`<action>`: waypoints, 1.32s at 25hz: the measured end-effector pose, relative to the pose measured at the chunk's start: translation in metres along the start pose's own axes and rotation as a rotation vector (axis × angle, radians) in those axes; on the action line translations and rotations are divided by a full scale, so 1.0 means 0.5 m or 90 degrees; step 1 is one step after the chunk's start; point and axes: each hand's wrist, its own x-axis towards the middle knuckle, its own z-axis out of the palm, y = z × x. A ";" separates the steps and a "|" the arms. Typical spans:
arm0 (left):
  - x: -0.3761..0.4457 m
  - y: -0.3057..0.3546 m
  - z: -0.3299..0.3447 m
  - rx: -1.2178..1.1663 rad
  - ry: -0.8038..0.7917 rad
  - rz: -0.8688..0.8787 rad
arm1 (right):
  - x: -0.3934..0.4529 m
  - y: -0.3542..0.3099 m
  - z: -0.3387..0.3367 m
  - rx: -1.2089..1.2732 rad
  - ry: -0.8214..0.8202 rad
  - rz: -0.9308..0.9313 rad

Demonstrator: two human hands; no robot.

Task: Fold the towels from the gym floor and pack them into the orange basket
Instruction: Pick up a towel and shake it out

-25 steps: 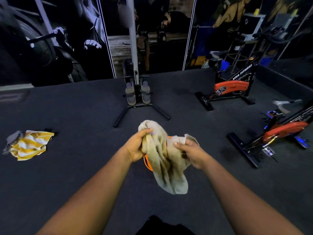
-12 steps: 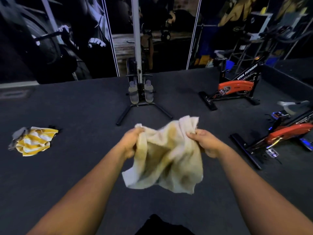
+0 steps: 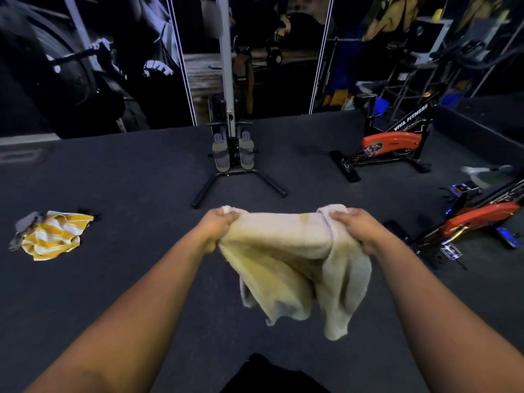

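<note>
- Beige towel (image 3: 295,251) up in the air in front of me, above the gym floor (image 3: 136,177), top edge pulled taut, the rest hanging in loose uneven folds.
- My left hand (image 3: 217,229) has its grip bunched tight round the towel's left top corner; my right hand (image 3: 355,229) pinches the right top corner, fingers curled over the cloth.
- Step, my guess: spreading it flat before the first fold.
- Risk: lower edge hangs lopsided and doubled on the right, so folding now likely gives a crooked bundle; needs a shake first.
- Risk: bunched corners, not true edges, so a corner could slip out of either grip and the towel drop to the floor.
- Yellow striped towel (image 3: 52,236) lies crumpled on the floor, well left of the beige towel, not yet folded.
- Orange basket not in view; cannot say where it is.
- Exercise bike (image 3: 391,144) beyond and right of the beige towel.
</note>
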 end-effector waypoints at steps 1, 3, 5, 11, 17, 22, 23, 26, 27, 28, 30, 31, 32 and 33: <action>0.013 0.012 -0.023 0.144 0.053 0.017 | 0.003 0.001 -0.018 -0.095 0.060 0.012; 0.036 0.027 -0.062 0.425 0.149 0.026 | 0.010 0.003 -0.041 -0.094 0.135 0.047; 0.053 0.037 -0.083 0.475 0.191 0.005 | 0.019 0.001 -0.048 0.087 0.109 0.112; 0.062 0.048 -0.124 -0.087 0.149 0.019 | 0.002 -0.001 -0.093 0.384 -0.071 -0.018; 0.068 0.024 -0.147 0.487 0.158 0.180 | 0.026 0.028 -0.064 -0.111 0.224 -0.127; 0.075 0.013 -0.131 0.399 0.286 0.173 | 0.045 0.062 -0.041 0.067 0.217 -0.123; 0.079 0.010 -0.129 0.307 0.284 0.159 | 0.044 0.065 -0.041 0.135 0.199 -0.096; 0.079 0.003 -0.135 0.032 0.202 0.101 | 0.040 0.076 -0.059 0.152 0.151 -0.081; 0.077 -0.001 -0.139 0.023 0.163 0.094 | 0.037 0.079 -0.062 0.125 0.124 -0.092; 0.074 -0.003 -0.140 0.053 0.128 0.091 | 0.032 0.080 -0.064 0.076 0.102 -0.103; 0.071 -0.003 -0.138 0.225 0.111 0.116 | 0.025 0.078 -0.062 -0.099 0.107 -0.132; 0.069 -0.002 -0.136 0.357 0.138 0.143 | 0.024 0.078 -0.059 -0.201 0.141 -0.151; 0.065 -0.002 -0.133 0.474 0.177 0.174 | 0.023 0.080 -0.058 -0.280 0.188 -0.171; 0.060 -0.005 -0.134 0.552 0.223 0.201 | 0.020 0.082 -0.058 -0.327 0.236 -0.188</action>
